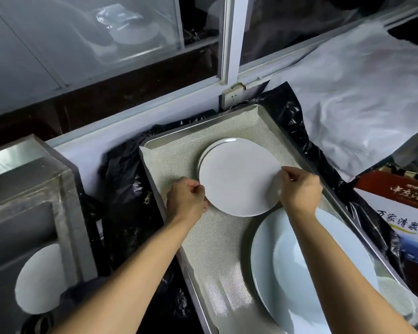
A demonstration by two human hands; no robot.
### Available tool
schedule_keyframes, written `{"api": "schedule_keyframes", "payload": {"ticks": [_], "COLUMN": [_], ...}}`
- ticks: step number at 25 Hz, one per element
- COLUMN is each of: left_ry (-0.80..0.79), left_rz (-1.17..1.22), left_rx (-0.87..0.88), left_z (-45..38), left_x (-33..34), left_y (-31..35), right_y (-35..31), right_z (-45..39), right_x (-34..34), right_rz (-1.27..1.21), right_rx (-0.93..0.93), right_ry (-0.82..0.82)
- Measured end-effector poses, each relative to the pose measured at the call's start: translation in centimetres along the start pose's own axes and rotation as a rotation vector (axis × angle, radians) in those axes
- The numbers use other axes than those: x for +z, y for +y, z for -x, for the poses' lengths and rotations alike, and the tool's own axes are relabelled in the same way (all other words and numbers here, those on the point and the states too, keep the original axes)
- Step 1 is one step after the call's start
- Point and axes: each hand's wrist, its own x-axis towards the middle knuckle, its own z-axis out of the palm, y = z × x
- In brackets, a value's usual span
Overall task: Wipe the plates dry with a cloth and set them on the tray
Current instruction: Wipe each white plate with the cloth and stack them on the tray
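two bare hands (187, 200) (299, 189), one rectangular metal tray (297, 150), one beige mesh liner (217, 242), at least two stacked round white plates (237, 179), one large pale-blue plate (263, 256), one white plate in the steel sink (40, 280)

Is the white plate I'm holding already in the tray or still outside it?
In the tray. The white plate, held at its edges by the left hand and right hand, lies over another plate on the tray liner.
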Motion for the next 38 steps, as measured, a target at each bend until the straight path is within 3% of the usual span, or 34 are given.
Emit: {"api": "schedule_keyframes", "payload": {"ticks": [8,12,17,31,38], "left_ry": [0.032,-0.020,-0.070,0.107,0.125], "left_rz": [-0.218,-0.283,-0.281,-0.052,-0.046], "left_rx": [0.202,0.240,0.223,0.149,0.114], "left_z": [0.0,2.0,4.9,15.4,19.9], "left_x": [-0.5,-1.6,-4.9,-24.6,-37.2], "left_y": [0.4,0.9,1.0,-5.2,-13.0], "right_y": [0.1,-0.5,-3.1,-11.5,-13.4], "right_z": [-0.3,1.6,7.5,29.0,42.5], "right_x": [1.0,0.8,1.0,5.7,9.8], "right_rz": [-0.023,0.039,-0.107,-0.308,-0.243], "right_rx": [0.003,-0.134,-0.246,-0.366,-0.353], "right_ry": [-0.028,-0.019,-0.134,-0.484,-0.499]}}
